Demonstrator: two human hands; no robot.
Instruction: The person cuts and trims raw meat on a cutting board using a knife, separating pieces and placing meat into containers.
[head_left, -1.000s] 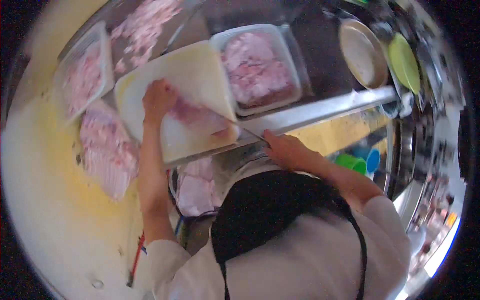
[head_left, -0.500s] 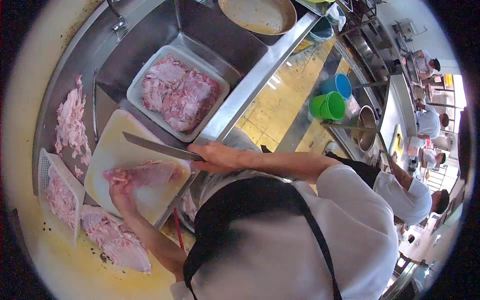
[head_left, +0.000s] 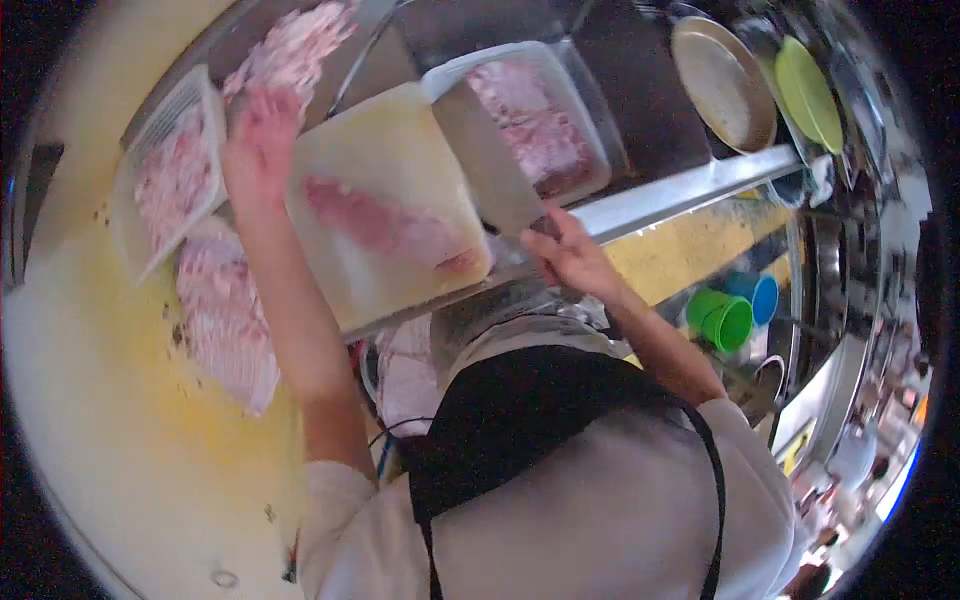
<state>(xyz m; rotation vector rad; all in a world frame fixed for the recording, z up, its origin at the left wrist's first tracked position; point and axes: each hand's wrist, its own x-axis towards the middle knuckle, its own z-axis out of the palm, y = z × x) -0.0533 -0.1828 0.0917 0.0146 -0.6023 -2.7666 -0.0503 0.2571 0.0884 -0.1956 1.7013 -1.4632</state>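
Note:
My right hand [head_left: 575,255] is wrapped round the handle of a broad-bladed cleaver [head_left: 485,155]. The blade is turned flat to view and overlaps the right edge of the white cutting board [head_left: 400,125]. A long piece of raw meat [head_left: 385,222] lies on the board, with no hand on it. Off the board's left edge is my left hand [head_left: 262,150], next to a pile of pale trimmings [head_left: 305,45] and a white basket [head_left: 212,110] of meat scraps. Motion smears its fingers, so whether they hold anything is unclear.
A white crate [head_left: 597,130] with raw meat stands in the sink beyond the cleaver. Larger meat pieces [head_left: 225,310] lie left of the board. A round metal pan [head_left: 735,145], a green bucket [head_left: 722,320] and a blue bucket [head_left: 762,298] are to the right. Other people appear far right.
My left hand has let go of the meat on the board and moved out toward the trimmings. The cleaver has swung from above the meat to the board's right edge. The view has turned.

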